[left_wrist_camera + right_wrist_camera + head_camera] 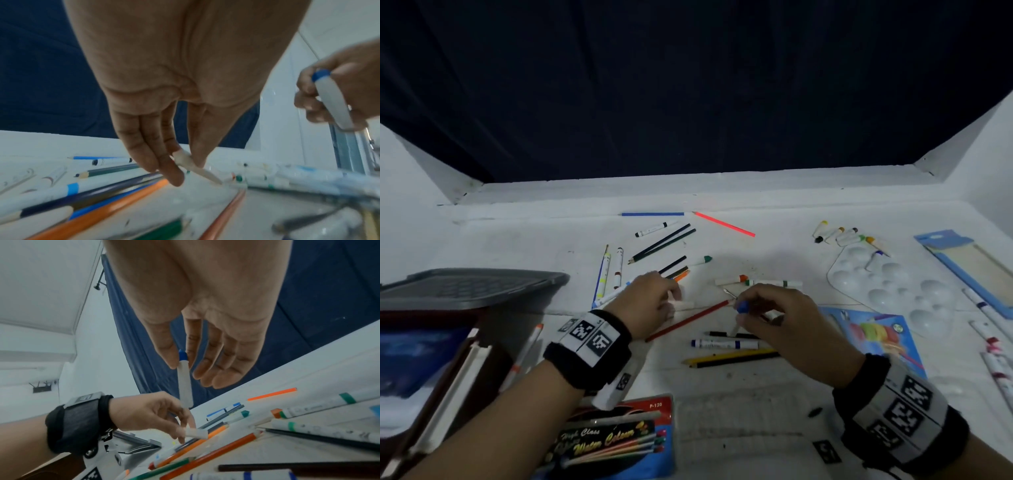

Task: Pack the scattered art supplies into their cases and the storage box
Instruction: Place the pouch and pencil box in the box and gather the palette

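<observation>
Pencils and markers lie scattered across the white table [756,404]. My left hand [674,301] pinches a small white stick [195,167] between thumb and fingers, low over a cluster of coloured pencils [98,211]. To its right, my right hand [739,311] holds a white marker with a blue cap [185,378] between thumb and index finger, raised above the table. A red pencil [688,320] lies diagonally on the table between the two hands. The grey-lidded storage box [472,284] stands at the left. A watercolour pen case [619,435] lies at the near edge.
A white paint palette [893,284] and several small paint tubes [839,234] sit at the right, with a blue case [962,267] beyond them. More markers [726,343] and pencils lie under my right hand. A dark curtain hangs behind the table.
</observation>
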The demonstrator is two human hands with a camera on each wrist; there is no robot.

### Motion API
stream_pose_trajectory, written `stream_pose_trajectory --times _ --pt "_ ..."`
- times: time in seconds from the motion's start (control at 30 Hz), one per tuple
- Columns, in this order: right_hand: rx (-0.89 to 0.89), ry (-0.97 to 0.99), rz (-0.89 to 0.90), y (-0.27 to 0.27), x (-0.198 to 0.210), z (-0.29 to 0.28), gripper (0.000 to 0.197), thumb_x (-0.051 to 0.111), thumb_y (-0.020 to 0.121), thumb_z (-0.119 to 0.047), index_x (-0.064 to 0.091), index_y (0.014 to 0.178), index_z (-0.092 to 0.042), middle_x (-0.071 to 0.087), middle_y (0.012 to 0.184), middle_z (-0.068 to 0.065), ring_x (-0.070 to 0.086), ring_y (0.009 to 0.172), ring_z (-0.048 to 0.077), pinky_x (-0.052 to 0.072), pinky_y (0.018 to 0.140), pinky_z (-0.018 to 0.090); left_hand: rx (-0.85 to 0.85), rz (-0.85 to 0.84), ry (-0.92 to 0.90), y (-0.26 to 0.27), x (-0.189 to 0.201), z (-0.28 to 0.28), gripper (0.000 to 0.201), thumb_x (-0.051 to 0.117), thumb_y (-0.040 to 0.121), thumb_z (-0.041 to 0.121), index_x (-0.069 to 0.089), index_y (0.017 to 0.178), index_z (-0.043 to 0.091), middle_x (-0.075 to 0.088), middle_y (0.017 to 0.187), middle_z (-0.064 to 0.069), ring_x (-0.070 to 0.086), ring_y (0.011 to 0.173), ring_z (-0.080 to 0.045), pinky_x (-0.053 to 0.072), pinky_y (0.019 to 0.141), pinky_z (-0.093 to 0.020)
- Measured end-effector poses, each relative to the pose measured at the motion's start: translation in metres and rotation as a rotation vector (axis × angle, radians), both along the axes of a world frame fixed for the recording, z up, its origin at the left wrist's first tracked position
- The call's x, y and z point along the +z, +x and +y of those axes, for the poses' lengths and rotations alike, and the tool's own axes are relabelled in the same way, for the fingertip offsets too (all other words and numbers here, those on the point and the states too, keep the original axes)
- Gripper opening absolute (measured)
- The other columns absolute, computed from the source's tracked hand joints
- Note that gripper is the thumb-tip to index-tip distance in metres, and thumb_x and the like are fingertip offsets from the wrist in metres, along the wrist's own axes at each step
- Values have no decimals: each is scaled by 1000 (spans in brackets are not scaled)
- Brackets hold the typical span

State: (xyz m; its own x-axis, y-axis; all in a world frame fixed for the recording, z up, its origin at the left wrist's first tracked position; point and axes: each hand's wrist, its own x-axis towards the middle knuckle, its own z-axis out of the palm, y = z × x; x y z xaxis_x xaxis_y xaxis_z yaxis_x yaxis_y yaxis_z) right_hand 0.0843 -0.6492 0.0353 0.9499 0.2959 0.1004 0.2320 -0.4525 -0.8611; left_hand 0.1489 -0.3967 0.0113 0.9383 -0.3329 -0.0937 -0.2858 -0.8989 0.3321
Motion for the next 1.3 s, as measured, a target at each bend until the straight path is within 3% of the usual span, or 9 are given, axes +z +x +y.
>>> stream_pose_trajectory --times 0.13,0.27,0.33,0.43,0.53,0.77,0.9,1.03,1.3 --pt "77 -28 56 -23 -6 12 11 61 95 -21 66 104 -23 67 95 -11 65 88 4 54 75 22 76 -119 -388 -54 21 11 16 78 83 20 73 94 30 62 82 10 60 72 -9 48 70 -18" --pt "209 -150 148 -43 -23 24 14 58 97 -24 58 111 -26 63 99 -8 65 81 7 56 73 28 117 18 -624 -116 23 13 18 83 77 18 75 88 29 68 77 12 61 64 -7 53 66 -20" --pt "260 -173 220 -48 -31 29 14 55 98 -23 53 112 -25 61 101 -6 65 79 9 57 70 29 99 85 -556 -132 16 12 16 82 78 22 73 89 30 71 84 15 65 69 -8 56 69 -23" --pt "312 -212 265 -51 -39 34 12 54 99 -22 52 111 -22 60 104 -2 65 79 12 56 68 29 41 137 -413 -140 6 8 12 79 81 23 73 88 31 70 83 18 66 75 -2 53 70 -17" --pt "337 -269 266 -49 -47 40 11 58 95 -19 54 105 -19 62 103 2 63 85 18 53 71 30 16 180 -346 -140 -5 1 14 80 80 20 77 91 27 73 86 12 67 78 -1 54 75 -19" --pt "315 -311 272 -40 -54 46 13 66 89 -21 58 99 -22 64 95 -1 59 80 10 53 80 33 35 111 -198 -134 -13 -14 15 80 81 22 77 96 24 70 93 6 62 77 -2 46 71 -5" --pt "308 -305 256 -42 -54 47 14 69 86 -24 59 95 -21 68 94 3 64 86 17 55 80 35 20 54 -117 -137 -13 -18 24 76 81 19 73 104 22 64 100 2 55 78 -7 47 74 -18" --pt "285 -276 241 -44 -55 49 12 71 84 -23 60 90 -24 70 89 3 66 81 17 57 78 37 9 64 19 -144 -12 -15 36 74 82 36 68 117 28 61 113 5 56 103 -13 46 91 -27" --pt "274 -347 165 -47 -51 58 14 74 82 -20 66 93 -16 70 88 3 62 75 13 52 69 24 -8 7 190 -156 -9 -19 39 67 85 44 65 122 32 57 123 10 50 115 -15 38 96 -29"
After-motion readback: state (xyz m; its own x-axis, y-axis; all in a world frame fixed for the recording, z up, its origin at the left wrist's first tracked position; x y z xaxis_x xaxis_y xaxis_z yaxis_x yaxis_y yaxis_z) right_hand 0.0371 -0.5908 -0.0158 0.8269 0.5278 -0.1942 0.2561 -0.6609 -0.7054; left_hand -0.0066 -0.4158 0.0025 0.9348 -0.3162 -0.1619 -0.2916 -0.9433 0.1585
